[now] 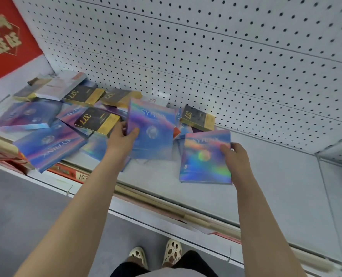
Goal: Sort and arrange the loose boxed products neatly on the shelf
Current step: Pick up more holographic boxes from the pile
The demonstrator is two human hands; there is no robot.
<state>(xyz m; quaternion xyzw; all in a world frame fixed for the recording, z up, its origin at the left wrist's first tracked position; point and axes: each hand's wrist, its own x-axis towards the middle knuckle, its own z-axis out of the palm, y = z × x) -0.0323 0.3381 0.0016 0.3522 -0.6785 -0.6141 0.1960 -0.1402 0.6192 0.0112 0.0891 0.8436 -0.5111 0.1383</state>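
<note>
My left hand [124, 136] grips the left edge of a shiny blue-purple SYRINX box [154, 128], lifted and tilted above the pile. On another holographic SYRINX box [204, 156], which lies flat on the white shelf [276, 176], my right hand [234, 154] holds the right edge. To the left, loose boxes lie in a jumble: more SYRINX boxes [48, 146] and several black-and-gold 377 boxes [97, 120]. One 377 box [198, 116] rests near the pegboard, behind the held boxes.
A white pegboard back wall [206, 47] rises behind the shelf. A red sign [4, 37] hangs at far left. Pale boxes [60, 84] sit in the back left corner. A shelf divider [326, 176] stands at right. A lower shelf edge [166, 206] runs below, with my feet on grey floor.
</note>
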